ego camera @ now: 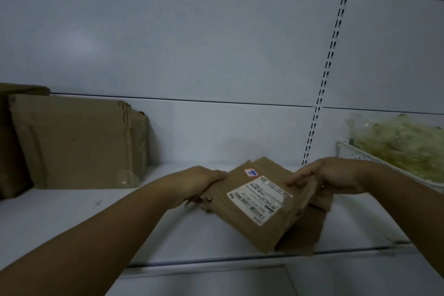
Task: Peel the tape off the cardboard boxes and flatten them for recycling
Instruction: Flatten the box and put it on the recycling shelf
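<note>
The near box [254, 221] is dull brown; I see its label [258, 198] white with black print (barcode stripes, mostly). The small sticker [251, 172] beyond it looks white, edged red, with a blue mark, I think. The far left box [79, 142] is the same brown. The right tray [355, 154] is white and dotted, its contents [403, 144] yellow-green.

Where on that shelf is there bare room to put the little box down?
The shelf is bare between the large cardboard box and the small box, which the left hand and right hand grip. The right is crowded: a white tray sits beside the right hand.
</note>
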A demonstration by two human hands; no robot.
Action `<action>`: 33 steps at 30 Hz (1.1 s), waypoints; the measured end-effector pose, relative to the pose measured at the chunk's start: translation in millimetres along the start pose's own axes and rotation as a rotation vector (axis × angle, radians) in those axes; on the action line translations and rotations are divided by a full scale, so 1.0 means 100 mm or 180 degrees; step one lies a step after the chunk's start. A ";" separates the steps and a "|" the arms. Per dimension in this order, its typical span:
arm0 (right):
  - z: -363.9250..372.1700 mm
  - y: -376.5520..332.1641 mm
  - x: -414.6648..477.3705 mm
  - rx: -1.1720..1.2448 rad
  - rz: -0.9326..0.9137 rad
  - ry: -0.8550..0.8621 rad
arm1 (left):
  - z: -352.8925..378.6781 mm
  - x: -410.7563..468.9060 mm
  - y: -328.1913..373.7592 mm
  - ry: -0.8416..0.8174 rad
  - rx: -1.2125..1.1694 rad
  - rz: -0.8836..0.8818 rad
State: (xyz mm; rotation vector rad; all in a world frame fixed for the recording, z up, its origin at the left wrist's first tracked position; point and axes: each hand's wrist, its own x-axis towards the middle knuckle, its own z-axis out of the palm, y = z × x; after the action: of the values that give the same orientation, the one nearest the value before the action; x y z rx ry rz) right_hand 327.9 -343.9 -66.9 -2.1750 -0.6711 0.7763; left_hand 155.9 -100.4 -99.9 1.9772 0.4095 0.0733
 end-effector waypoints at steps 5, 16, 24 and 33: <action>-0.06 -0.12 -0.08 0.0714 0.0330 -0.0227 | -0.13 -0.04 0.20 0.0455 -0.0123 0.0042; 0.76 -0.27 -0.17 0.0120 -0.0844 0.0635 | 0.26 -0.22 0.37 -0.1181 -0.1496 0.0813; 0.74 -0.12 -0.29 0.2447 -0.1174 0.0364 | 0.35 -0.23 0.34 -0.0986 -0.0376 0.1588; 0.70 0.23 -0.21 0.1970 -0.0241 0.0884 | 0.58 0.10 -0.02 -0.0586 0.0816 0.2138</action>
State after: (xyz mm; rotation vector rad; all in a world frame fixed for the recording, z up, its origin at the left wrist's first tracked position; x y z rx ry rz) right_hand 270.1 -340.4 -116.6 -1.6345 -0.3105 0.5343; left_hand 178.2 -147.0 -128.3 2.2753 -0.3954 0.2712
